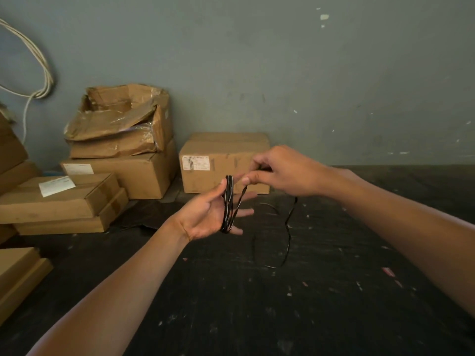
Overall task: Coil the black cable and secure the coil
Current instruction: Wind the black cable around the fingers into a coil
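Cable (228, 204) loops wrap around our left hand (205, 217), which we hold palm up with the fingers spread and pointing right; the hand is not clenched, and the black turns sit across the fingers between thumb and little finger. From the top of the coil one strand runs up to our right hand (282, 173), where thumb and forefinger pinch it just above and to the right of the left fingertips. Past that pinch the free end drops below the right wrist, hangs in a kinked line, and reaches the dark floor (231, 304), curling there in a loose loop; against the dark surface we cannot quite tell where the tail ends. Both hands are raised above the floor, close together but not touching each other.

Behind them a closed box (213, 163) with a label stands against the grey wall (257, 60). To its left a torn box (120, 119) sits on top of a larger one, with flatter boxes stacked nearer the left edge. White cords (43, 73) hang on the wall at upper left.
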